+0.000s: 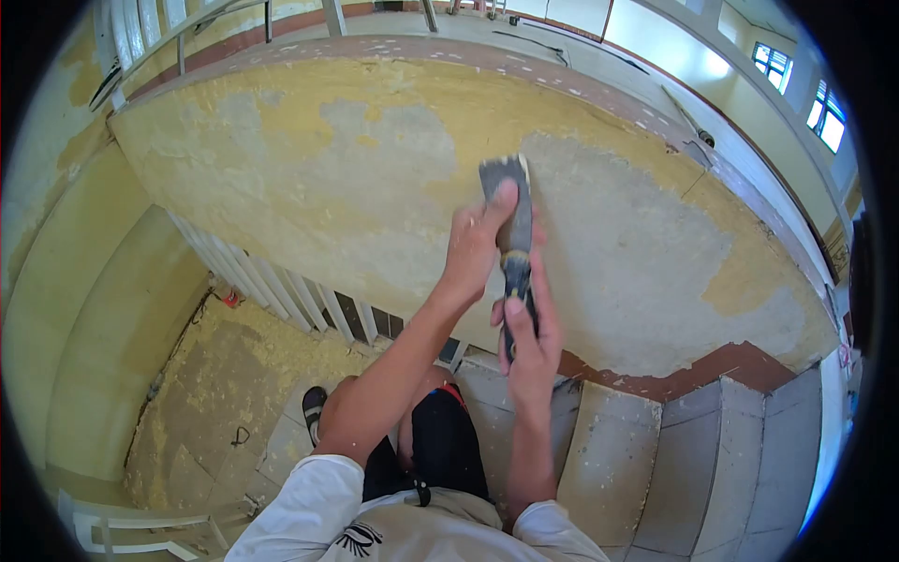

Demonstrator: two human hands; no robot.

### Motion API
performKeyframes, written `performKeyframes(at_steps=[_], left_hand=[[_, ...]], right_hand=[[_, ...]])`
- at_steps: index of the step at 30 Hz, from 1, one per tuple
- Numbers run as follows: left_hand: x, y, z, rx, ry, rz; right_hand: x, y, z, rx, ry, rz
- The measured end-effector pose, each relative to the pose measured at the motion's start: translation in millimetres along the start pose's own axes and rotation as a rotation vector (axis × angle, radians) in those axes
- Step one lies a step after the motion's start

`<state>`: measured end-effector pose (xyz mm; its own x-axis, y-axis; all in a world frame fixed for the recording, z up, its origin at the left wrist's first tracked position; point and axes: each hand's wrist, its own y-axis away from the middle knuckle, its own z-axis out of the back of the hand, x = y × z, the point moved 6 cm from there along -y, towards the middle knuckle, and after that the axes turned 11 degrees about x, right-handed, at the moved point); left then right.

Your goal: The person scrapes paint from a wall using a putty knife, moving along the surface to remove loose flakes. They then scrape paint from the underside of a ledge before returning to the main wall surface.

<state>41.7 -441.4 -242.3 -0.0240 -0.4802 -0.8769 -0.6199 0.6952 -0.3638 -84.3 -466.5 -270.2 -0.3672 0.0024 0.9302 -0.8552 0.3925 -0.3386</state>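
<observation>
A paint scraper [516,228] with a wide, worn grey blade and a dark handle points up against the wall [618,248]. My left hand [476,242] holds its blade, the thumb lying along the front face and the other fingers mostly hidden behind. Lower down, my right hand [531,342] is wrapped round the handle, thumb on top. The blade's edge overlaps yellow paint between two bare grey patches. Yellow paint still covers the wall's upper band and parts of its left side.
Tiled stairs [609,450] descend at the lower right. Paint flakes litter the landing floor [234,375] at the left, beside white railing bars [281,290]. A long-handled tool [688,117] lies on the upper floor, beyond the wall's ledge [449,54].
</observation>
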Motion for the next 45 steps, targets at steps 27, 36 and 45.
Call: performKeyframes(at_steps=[27,36,45], left_hand=[[16.6,-2.0,-13.7,0.026,0.410,0.053],[12.0,-3.7,-7.2,0.022,0.306,0.068],[3.9,-3.0,4.1,0.007,0.214,0.046]], right_hand=[[35.8,12.2,16.9,-0.138,0.492,0.057],[19.4,15.3,13.5,-0.153,0.374,0.043],[1.4,9.6,2.4,-0.138,0.299,0.084]])
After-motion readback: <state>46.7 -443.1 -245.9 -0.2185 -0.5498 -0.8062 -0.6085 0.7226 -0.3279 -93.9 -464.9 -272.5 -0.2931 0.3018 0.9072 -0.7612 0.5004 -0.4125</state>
